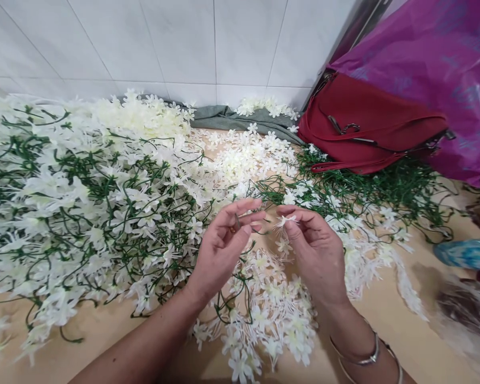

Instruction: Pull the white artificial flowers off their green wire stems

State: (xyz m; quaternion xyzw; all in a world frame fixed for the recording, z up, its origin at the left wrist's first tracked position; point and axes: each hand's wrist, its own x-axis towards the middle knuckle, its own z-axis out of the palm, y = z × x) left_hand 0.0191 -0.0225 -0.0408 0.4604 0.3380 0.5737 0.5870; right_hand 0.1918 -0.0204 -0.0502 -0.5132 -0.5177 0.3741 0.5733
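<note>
Bangles (364, 356) sit on my right wrist at the bottom edge, nearest the lens. Both forearms come in from below over the tan surface (388, 325).

Between the forearms lies a pile of loose blossoms (264, 314): white petals with a few green strands threaded through.

My left hand (224, 245) is palm-up. Thumb and forefinger are closed narrowly on a stem piece (237, 221), thin and dark green, and the other fingers are extended above it.

My right hand (316, 250) has thumb and forefinger pinched on a single white flower (287, 218), the remaining fingers curled in. Flower and stem piece are both held just above the loose pile at centre frame. The two sets of fingertips are near each other, with a small gap between them.

To the left is a large heap of flowered vines (84, 186), white blooms on tangled green wire stems, reaching to the frame edge. To the right is a tangle of bare green stems (388, 186) carrying few flowers. At the far right edge is a blue object (468, 253), blurred; I cannot tell what it is.

Behind the bare stems a red bag (368, 125) lies on its side, with a purple plastic sheet (424, 53) over and behind it. A grey-green cloth (232, 117) is bunched against the white tiled wall (144, 42), a few blossoms lying on it.
</note>
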